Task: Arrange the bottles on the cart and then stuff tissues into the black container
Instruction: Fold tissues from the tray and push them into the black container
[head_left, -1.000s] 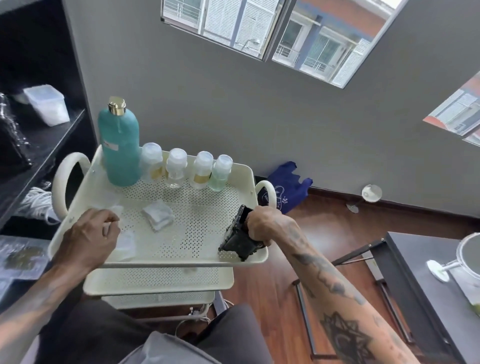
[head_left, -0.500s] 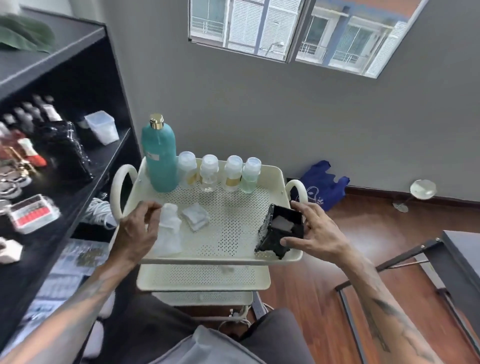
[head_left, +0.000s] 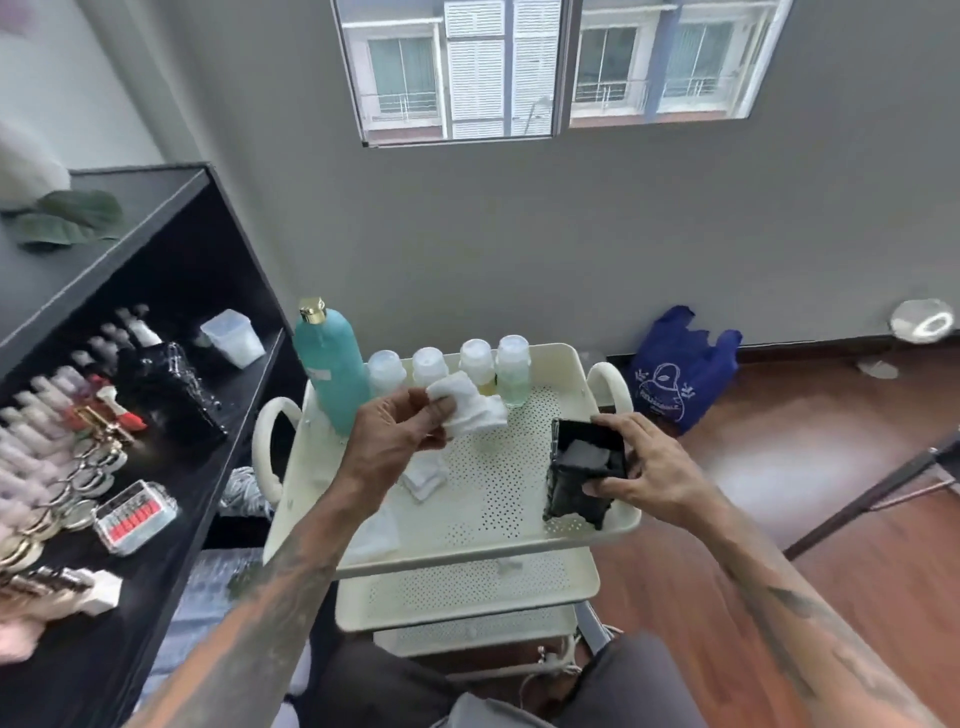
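Note:
A cream perforated cart (head_left: 498, 499) stands in front of me. Along its back edge a tall teal bottle (head_left: 330, 364) with a gold cap stands beside several small clear bottles (head_left: 511, 369). My left hand (head_left: 395, 441) is raised above the tray's middle, shut on a white tissue (head_left: 467, 408). The black container (head_left: 584, 475) sits at the tray's right front with a white tissue inside; my right hand (head_left: 649, 470) grips its right side. Two more folded tissues (head_left: 426, 475) lie on the tray below my left hand.
A black shelf unit (head_left: 171, 395) full of cosmetics and bottles stands at the left. A blue bag (head_left: 680, 364) lies on the wooden floor by the grey wall. A dark table frame (head_left: 883, 488) is at the right. The cart has lower trays (head_left: 467, 592).
My left hand has lifted a tissue from the tray's left front up and toward the middle. My right hand has shifted to hold the container's side. The view has tilted upward.

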